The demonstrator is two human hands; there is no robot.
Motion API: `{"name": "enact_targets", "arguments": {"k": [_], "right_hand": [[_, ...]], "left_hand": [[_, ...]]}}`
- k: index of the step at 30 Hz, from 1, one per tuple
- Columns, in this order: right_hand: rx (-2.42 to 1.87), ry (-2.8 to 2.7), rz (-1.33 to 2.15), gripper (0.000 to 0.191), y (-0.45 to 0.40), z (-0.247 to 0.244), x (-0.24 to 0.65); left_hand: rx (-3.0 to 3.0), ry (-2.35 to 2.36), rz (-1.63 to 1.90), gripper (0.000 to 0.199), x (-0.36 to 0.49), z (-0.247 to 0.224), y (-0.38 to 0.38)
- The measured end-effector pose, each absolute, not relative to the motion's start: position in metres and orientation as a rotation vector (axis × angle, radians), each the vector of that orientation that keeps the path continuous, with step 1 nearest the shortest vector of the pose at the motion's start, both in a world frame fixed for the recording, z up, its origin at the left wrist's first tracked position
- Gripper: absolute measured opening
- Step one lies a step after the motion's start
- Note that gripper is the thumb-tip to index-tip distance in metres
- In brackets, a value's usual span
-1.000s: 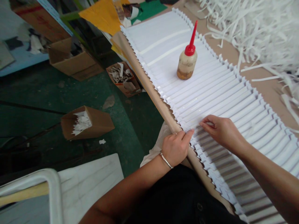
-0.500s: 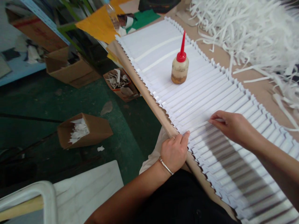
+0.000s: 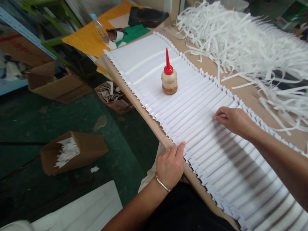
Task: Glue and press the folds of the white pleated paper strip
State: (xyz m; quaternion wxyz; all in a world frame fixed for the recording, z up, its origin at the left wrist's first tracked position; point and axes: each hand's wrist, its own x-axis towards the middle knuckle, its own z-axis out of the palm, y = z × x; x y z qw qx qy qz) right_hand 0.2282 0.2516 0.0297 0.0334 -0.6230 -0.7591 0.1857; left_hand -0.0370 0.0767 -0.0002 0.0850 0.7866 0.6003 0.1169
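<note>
Head view: the green-painted floor (image 3: 31,125) spreads out on your left, with three open cardboard boxes on it; the nearest box (image 3: 81,150) and the middle one (image 3: 113,101) hold white paper scraps. To your right, the brown-papered tabletop (image 3: 243,75) carries a long pleated white paper sheet (image 3: 199,110), running away from you. Its near long edge lies along a wooden rod (image 3: 134,101). Beyond the sheet lies a heap of shredded white paper strips (image 3: 231,41), well apart from your hands. A glue bottle (image 3: 169,81) with a red nozzle (image 3: 167,59) stands upright on the pleats, well ahead of your hands.

Your left hand (image 3: 169,168) rests at the sheet's near edge, just beside the rod, its fingers (image 3: 180,149) pressed together. Your right hand (image 3: 234,122) lies on the pleats further in, its fingers (image 3: 220,112) curled with their tips drawn together. You cannot tell whether either hand pinches a fold. A metal bangle (image 3: 161,183) circles your left wrist, and a ring (image 3: 167,150) sits on one left finger.
</note>
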Motion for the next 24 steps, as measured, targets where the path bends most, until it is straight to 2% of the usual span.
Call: {"name": "enact_targets", "arguments": {"k": [8, 17, 24], "right_hand": [[-1.897, -2.401, 0.467, 0.023, 0.253, 0.023, 0.231], [-1.863, -2.324, 0.361, 0.024, 0.305, 0.024, 0.296], [-1.928, -2.208, 0.326, 0.024, 0.330, 0.004, 0.316]], "left_hand": [[2.354, 1.781, 0.366, 0.041, -0.038, 0.001, 0.078], [2.405, 1.727, 0.499, 0.042, -0.044, -0.005, 0.078], [2.458, 1.725, 0.535, 0.043, -0.044, -0.005, 0.080]]}}
